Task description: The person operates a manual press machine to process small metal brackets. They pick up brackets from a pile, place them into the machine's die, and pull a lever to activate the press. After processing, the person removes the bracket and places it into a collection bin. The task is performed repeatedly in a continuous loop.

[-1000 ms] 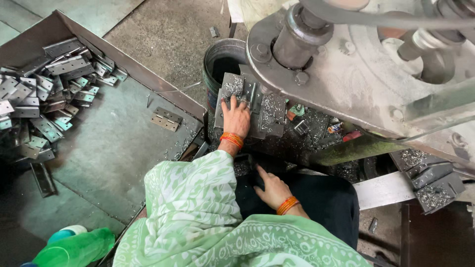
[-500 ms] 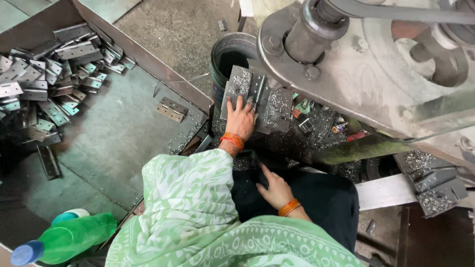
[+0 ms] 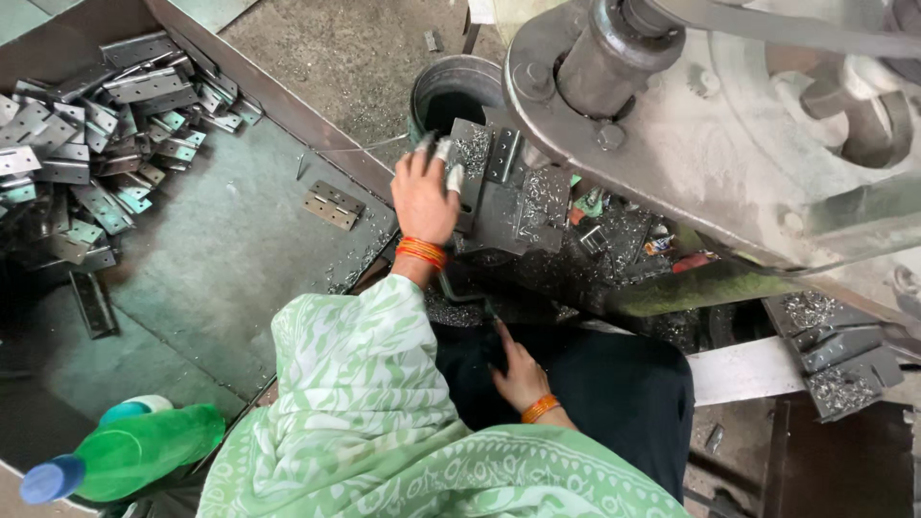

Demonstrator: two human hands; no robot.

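My left hand (image 3: 424,197), with an orange bangle and silvery caps on the fingertips, lies flat with spread fingers on the left edge of a dark metal block (image 3: 508,197) strewn with shavings, under the big grey machine (image 3: 691,125). Nothing shows in its grasp. My right hand (image 3: 518,372), also bangled, rests lower on my dark lap, fingers stretched up and left toward a thin green rod (image 3: 460,293); it holds nothing that I can see. My green patterned sleeve (image 3: 355,384) covers the left arm.
A round metal bucket (image 3: 443,86) stands just beyond the left hand. A large tray (image 3: 221,278) on the left holds a heap of several hinge plates (image 3: 86,144) and one loose hinge (image 3: 331,204). A green bottle (image 3: 125,456) lies bottom left. More shaving-covered blocks (image 3: 835,360) sit right.
My left hand has slid left across the block to its edge near the bucket. The right hand has stayed on my lap. The view has shifted slightly.
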